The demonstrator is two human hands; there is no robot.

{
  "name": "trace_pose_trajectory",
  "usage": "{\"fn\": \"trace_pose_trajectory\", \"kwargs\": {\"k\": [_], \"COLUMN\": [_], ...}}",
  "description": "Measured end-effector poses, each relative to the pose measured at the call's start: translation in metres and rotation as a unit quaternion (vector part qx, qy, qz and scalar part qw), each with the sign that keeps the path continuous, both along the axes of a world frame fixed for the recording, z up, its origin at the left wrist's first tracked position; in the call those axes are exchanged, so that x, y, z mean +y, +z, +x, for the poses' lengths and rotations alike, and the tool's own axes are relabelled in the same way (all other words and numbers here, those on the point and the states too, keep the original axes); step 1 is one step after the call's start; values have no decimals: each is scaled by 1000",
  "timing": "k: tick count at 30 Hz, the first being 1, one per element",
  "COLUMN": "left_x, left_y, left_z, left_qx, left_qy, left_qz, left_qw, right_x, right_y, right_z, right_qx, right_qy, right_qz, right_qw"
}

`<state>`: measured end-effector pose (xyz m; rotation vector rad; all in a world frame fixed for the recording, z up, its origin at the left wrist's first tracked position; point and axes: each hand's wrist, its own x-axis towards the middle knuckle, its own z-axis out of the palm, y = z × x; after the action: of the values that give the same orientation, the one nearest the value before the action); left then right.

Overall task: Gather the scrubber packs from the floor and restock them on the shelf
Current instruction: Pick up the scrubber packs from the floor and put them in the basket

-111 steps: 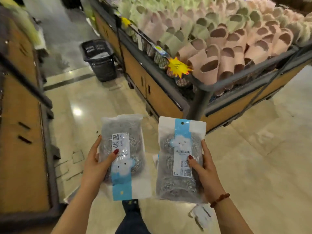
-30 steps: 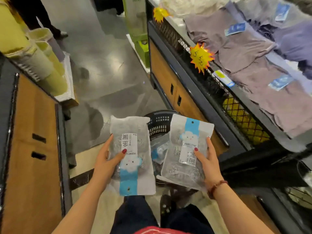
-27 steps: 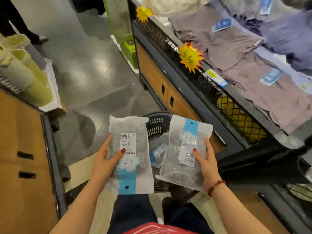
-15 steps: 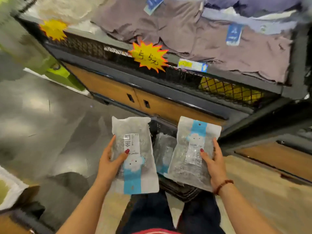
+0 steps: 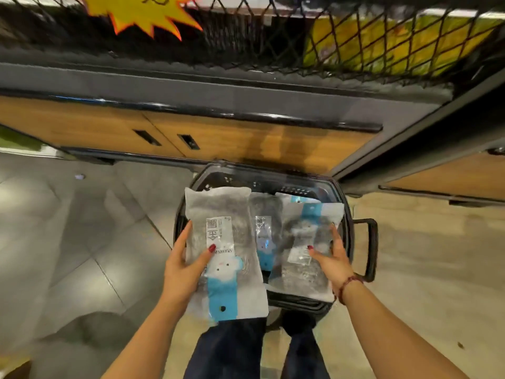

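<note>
Two crinkly packs are now held over the basket. Left pack is gripped by left hand, right pack by right hand.

We've got a sky-blue strip with a white cloud figure on the clear plastic scrubber pack on the left, over grey steel coils. The matching scrubber pack on the right shows the same blue. There's a black perforated plastic basket below. Yellow starburst paper tag edged orange, black diamond-pattern wire mesh, orange-brown wooden cabinet panels.

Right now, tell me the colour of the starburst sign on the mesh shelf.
The starburst sign is yellow, edged orange-red; head view.
</note>
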<state>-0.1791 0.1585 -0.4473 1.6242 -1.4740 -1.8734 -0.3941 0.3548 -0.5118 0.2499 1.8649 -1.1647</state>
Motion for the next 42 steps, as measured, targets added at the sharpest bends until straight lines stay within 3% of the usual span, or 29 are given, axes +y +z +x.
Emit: {"fn": "trace_pose_trajectory", "kwargs": {"k": [7,10,13,15,18,20,22,29,32,36,42], "left_x": [-1,3,7,11,16,22,28,29,37,52,50], "left_y": [-73,-92,-104,-108,-112,-113,-115,-151,-177,-196,-176], "left_z": [-12,-12,-16,-22,-35,-46,-56,-94,-114,-124,-126], "left_qx": [15,24,17,11,35,64,63,-75,-146,-184,-246], "left_qy": [-1,1,-7,-29,-45,-64,-128,-403,-435,-474,-520], "left_qz": [34,46,61,67,95,106,97,34,-2,-39,-77], "left_qw": [999,999,998,997,994,990,985,912,889,860,814], "right_x": [-19,-15,-11,-18,-33,-35,-34,-23,-23,-16,-4], "right_y": [-85,-109,-108,-92,-55,-41,-38,-80,-105,-121,-102], "right_z": [-17,-19,-7,7,29,41,43,22,12,9,2], "right_qx": [41,91,146,173,1,-66,-45,77,87,102,138], "right_qy": [11,47,142,121,66,93,87,92,129,232,239], "right_qz": [-9,99,236,180,-15,-61,-76,-18,36,158,162], "right_qw": [999,990,950,961,998,992,992,993,987,954,947]}}
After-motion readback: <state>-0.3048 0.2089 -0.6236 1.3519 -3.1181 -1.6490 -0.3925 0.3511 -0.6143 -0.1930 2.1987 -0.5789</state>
